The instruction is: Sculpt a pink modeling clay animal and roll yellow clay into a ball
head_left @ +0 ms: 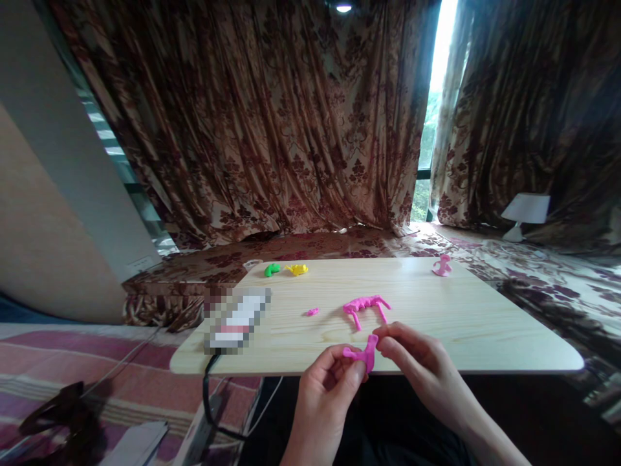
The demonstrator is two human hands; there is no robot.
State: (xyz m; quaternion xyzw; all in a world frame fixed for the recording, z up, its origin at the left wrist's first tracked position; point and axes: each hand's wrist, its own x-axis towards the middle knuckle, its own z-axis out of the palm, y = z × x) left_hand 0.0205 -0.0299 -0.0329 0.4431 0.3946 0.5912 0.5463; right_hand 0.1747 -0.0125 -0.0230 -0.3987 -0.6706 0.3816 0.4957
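Between the thumb and fingers of my left hand [330, 382] is a bright pink, branched toy piece [369, 355], held just above the table's near edge. My right hand [417, 356] is closed in a pinch beside the upper end of that piece; whether something small sits between its fingertips I cannot make out. Just beyond my hands stands a pink toy body [363, 302] with a bumpy back and thin legs. A small pink piece [313, 312] lies to the left of it.
Toward the back left of the pale wooden table [301, 349] are a green toy [272, 270] and a yellow toy [297, 269]. A light pink figure [442, 265] stands at the back right. A blurred-out device [237, 321] with a black cable [206, 395] occupies the left side.
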